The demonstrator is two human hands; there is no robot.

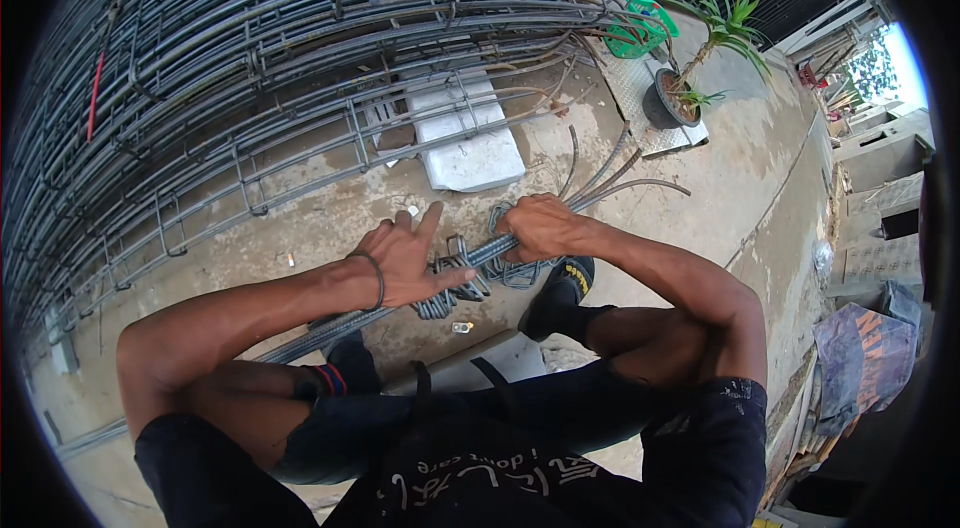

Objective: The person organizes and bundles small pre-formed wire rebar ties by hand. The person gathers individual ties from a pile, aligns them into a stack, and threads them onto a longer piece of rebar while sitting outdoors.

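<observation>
Above a concrete floor (pixel 760 163), the right hand (pixel 543 228) curled its fingers around long steel reinforcing bars (pixel 492 251); the left hand (pixel 396 263), fingers spread, hovered beside rebar stirrups (pixel 434 307), apparently threaded on but bunched, not yet evenly spaced.

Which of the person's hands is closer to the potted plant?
Right. The right hand, curled around the steel bars, is below and left of the potted plant; the left hand is farther left.
</observation>
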